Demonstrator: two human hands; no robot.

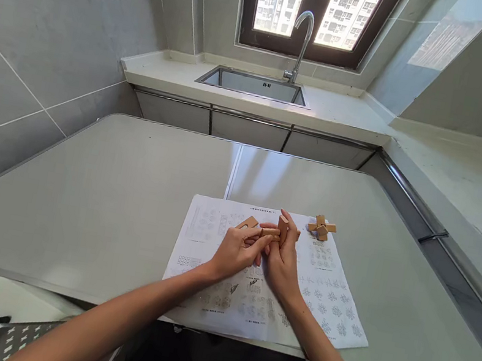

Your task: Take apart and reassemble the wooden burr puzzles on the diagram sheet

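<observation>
Head view: wooden pieces (282, 227) between left grip (232, 252) and right grip (285, 262), both narrow around them, over printed sheet (201, 248).

- Left arm (131, 313) and right arm (327, 352) bare, slanting inward.
- Left hand (232, 252) pinching, fingers bent.
- Right hand (282, 267) gripping, forefinger raised.
- Hands close together, fingers nearly meeting.
</observation>
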